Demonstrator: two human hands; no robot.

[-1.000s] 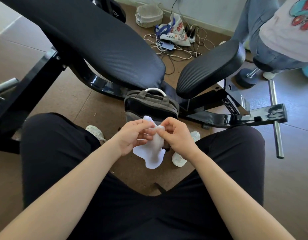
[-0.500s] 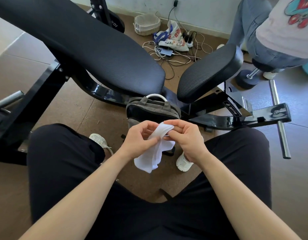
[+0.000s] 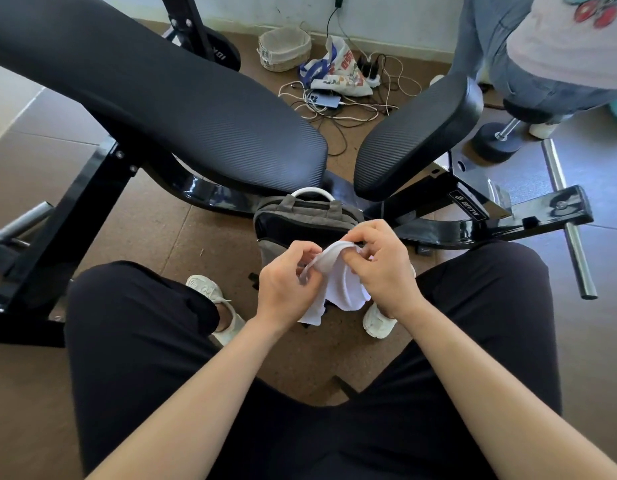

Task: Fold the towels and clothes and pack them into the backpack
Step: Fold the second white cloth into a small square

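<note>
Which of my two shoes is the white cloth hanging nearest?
The shoe below your right hand; the cloth hangs beside it, the other shoe sits well left.

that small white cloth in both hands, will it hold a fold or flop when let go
Probably floppy: the small white cloth sags below where the left hand and right hand pinch it. Likely light, since fingertip pinches carry it. It bunches into creases, so a fold may slip open unless pressed.

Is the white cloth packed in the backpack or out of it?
Out. The left hand and right hand pinch the white cloth, bunched, in front of the backpack.
</note>
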